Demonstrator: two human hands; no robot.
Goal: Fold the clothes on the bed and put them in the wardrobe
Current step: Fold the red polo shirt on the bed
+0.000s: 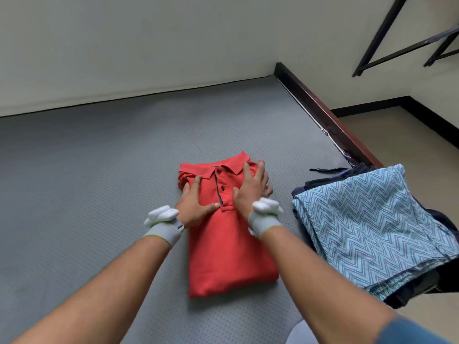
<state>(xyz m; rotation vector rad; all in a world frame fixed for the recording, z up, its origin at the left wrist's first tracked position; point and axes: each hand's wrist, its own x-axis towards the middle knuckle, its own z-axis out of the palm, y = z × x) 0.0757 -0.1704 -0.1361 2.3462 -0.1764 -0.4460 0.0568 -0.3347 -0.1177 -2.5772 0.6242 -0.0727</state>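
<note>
- A red polo (228, 249) lies folded into a narrow rectangle on the bed (99, 175), collar at the far end, buttons facing up, hem end nearest the person.
- The left hand (195, 203) lies flat on the polo's left chest area, its fingers (192, 186) straight and spread toward the collar, thumb stretched across to the placket; it presses, it does not grip.
- The right hand (252, 186) lies flat on the right shoulder of the polo, fingers straight and a little spread, tips reaching the collar's edge; nothing is held in it.
- Each wrist carries a grey band with a white lump on top: one on the left (164, 224), one on the right (264, 216).
- Both forearms reach in from the near edge, one on either side of the polo's lower half.
- To the right, at the bed's right edge, sits a stack (367, 227) of folded clothes, topped by a blue zigzag-patterned piece, with dark garments under it.
- The bed's grey dotted cover runs far to a pale wall (149, 45).
- A dark wooden rail (323, 112) borders the bed on the right, with beige floor (397, 145) beyond.
- A black metal frame (387, 40) shows at the far right against the wall.
</note>
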